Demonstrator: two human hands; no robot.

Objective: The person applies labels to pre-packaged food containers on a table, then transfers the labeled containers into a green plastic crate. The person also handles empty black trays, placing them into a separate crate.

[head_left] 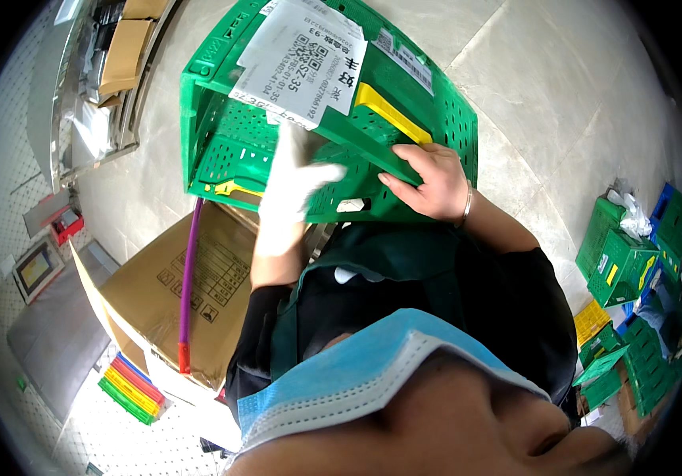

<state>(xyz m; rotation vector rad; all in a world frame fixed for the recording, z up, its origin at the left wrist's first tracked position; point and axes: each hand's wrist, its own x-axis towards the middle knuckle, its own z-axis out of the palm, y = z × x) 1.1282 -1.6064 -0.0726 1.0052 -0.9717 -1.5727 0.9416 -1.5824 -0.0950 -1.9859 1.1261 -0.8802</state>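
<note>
A green perforated plastic crate with yellow handles is tilted before me, white printed labels on its upper part. My right hand, bare with a bracelet at the wrist, grips a green bar of it at the right. My left hand, in a white glove and slightly blurred, reaches into the crate just below the labels. Its thumb sticks out to the right, apart from the fingers, whose tips are partly hidden.
An open cardboard box with a purple-and-red strip lies lower left. A metal shelf unit with cartons stands upper left, coloured stacked items lower left, and several green crates at the right on the tiled floor.
</note>
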